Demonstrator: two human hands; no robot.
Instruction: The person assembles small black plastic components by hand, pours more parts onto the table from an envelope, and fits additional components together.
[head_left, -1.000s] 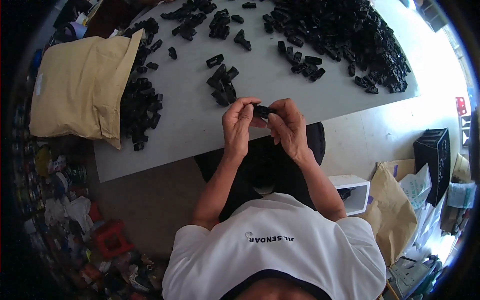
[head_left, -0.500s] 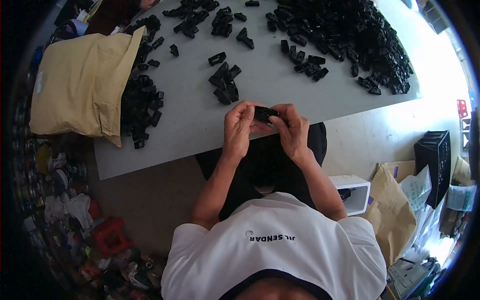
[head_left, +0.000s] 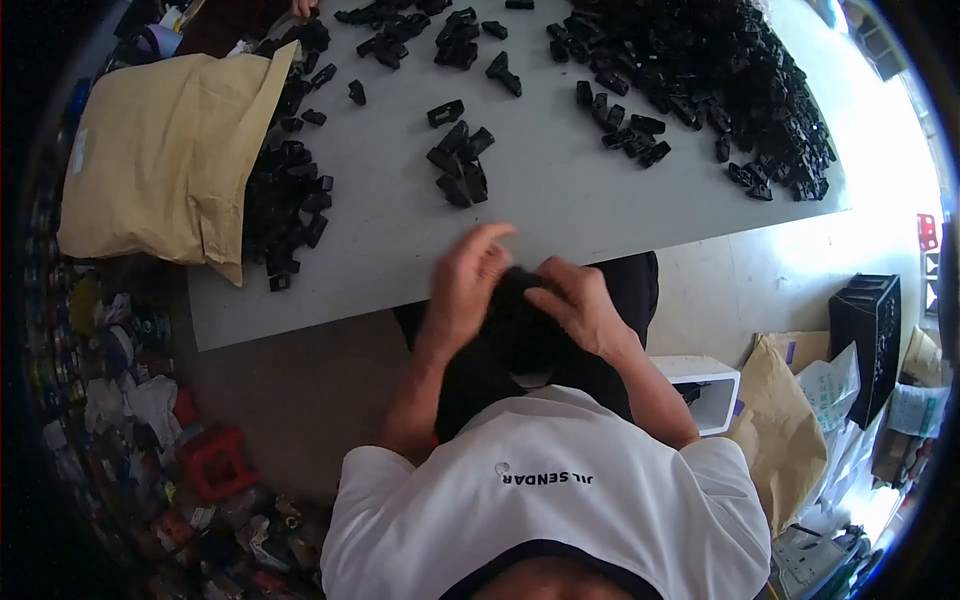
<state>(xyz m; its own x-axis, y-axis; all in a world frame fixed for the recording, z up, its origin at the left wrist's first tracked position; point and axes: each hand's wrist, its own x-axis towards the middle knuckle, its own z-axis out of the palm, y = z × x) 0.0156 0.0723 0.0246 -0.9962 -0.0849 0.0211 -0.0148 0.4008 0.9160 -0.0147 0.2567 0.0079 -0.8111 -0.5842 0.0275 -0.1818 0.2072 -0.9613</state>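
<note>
At the table's near edge, my right hand (head_left: 587,308) is closed with thumb and fingers on a small black plastic part (head_left: 518,284). Motion smears the part, and its outline merges with my dark trousers. My left hand (head_left: 466,290) is beside it on the left, also blurred; its index finger stretches toward the table, while the other fingers are hard to make out. Whether the left hand touches the part cannot be told. Beyond the hands, a small cluster of similar black parts (head_left: 460,160) lies on the grey table (head_left: 370,235).
A large pile of black parts (head_left: 700,70) covers the table's far right. More parts (head_left: 285,205) lie beside a brown paper bag (head_left: 160,170) at left. Another person's hand (head_left: 305,8) shows at the far left. A white container (head_left: 712,400) and a black crate (head_left: 865,325) stand at right.
Both hands have come down toward my lap with the black part. My left hand has shifted away from its earlier grip, its index finger now stretched. The view has shifted slightly.
</note>
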